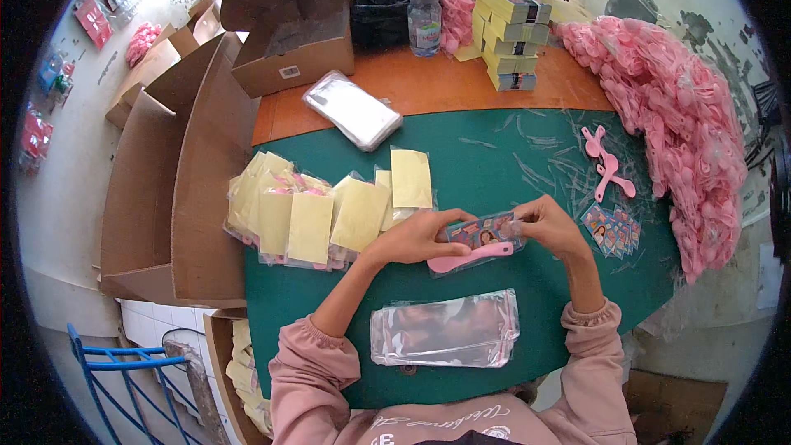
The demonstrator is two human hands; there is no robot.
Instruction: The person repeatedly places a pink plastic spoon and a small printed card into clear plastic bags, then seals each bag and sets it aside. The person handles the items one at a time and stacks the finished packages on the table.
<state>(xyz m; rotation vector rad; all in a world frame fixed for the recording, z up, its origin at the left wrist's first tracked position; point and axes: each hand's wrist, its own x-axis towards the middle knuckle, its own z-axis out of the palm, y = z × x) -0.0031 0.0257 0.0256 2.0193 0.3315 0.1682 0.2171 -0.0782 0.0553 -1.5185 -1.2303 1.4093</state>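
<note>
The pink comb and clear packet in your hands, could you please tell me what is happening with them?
Both hands, left hand and right hand, hold a clear packet with a printed card and a pink comb over the green table. Finished yellow-backed packets lie to the left, empty sleeves in front, loose combs to the right.

A green-and-orange table (494, 148) bears yellow packets (329, 214), clear sleeves (445, 330), a cardboard box (288, 33), and pink combs (606, 165).

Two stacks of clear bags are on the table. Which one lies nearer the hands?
The clear bag stack at the near edge, just below the left hand and right hand. The other stack lies far off by the open cardboard box.
</note>
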